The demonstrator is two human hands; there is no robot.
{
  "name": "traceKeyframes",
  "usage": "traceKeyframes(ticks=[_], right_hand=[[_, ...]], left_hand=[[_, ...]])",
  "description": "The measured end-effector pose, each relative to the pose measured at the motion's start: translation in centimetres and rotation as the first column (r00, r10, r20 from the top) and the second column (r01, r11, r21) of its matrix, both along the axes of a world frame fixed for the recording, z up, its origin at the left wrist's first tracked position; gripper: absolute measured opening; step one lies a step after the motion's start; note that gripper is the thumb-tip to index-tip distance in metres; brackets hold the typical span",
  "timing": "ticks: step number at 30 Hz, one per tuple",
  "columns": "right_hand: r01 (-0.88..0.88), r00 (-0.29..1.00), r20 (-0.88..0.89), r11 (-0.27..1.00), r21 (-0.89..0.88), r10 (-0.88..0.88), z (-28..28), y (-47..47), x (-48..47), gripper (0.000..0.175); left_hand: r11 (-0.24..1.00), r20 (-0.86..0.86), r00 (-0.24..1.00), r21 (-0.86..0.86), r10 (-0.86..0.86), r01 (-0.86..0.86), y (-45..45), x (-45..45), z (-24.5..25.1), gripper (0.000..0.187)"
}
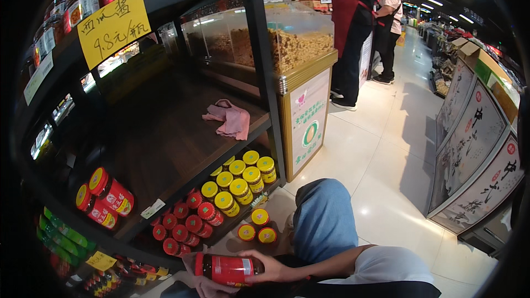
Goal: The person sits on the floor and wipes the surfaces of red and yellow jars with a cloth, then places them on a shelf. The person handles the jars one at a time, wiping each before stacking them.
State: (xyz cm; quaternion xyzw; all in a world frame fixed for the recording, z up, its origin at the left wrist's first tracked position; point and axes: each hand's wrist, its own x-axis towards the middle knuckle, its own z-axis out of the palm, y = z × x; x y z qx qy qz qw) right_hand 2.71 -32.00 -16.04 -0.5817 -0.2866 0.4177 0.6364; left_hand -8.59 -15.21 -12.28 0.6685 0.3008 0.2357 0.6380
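Note:
My right hand (271,268) grips the base end of a glass jar with a red label (228,270), held on its side. A pinkish cloth (209,287) lies against the jar's red lid end and below it. My left hand is not visible; whether the cloth hides it cannot be told. Beyond the jar, three yellow-lidded jars (260,217) stand on the floor. Red-lidded jars (194,223) and yellow-lidded jars (238,186) fill part of the bottom shelf. On the shelf above lie a crumpled pink cloth (234,122) and two red-labelled jars (112,192).
A dark shelf post (269,91) rises beside a clear bin of nut-like pieces (302,47). My bent knee (327,215) is near the floor jars. Two people in aprons (352,20) stand in the aisle. A panelled display counter (472,145) stands at right.

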Motion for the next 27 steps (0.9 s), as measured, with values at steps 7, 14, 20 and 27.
traceKeyframes(ticks=[7, 14, 20, 27], right_hand=[[-0.555, 0.614, -0.705, 0.829, -0.068, 0.354, -8.3, 0.0, 0.7, 0.07], [-0.235, 0.952, 0.201, 0.972, 0.005, 0.229, -7.1, 0.3, 5.8, 0.066], [-0.548, 0.822, -0.231, 0.833, -0.077, 0.52, -2.2, -4.3, 7.6, 0.073], [-0.515, 0.818, -0.153, 0.824, 0.235, 0.555, -1.7, -2.7, 7.3, 0.051]], left_hand=[[0.974, -0.161, 0.985, 0.203, -0.067, 0.099, -0.9, 0.1, 0.8, 0.028], [0.71, -0.445, 0.794, 0.388, -0.415, 0.588, -6.1, 1.3, 1.3, 0.034], [0.514, -0.622, 0.633, 0.395, -0.461, 0.762, -7.6, 1.6, 0.9, 0.039], [0.428, -0.7, 0.555, 0.376, -0.451, 0.822, -7.0, 2.8, 1.3, 0.045]])
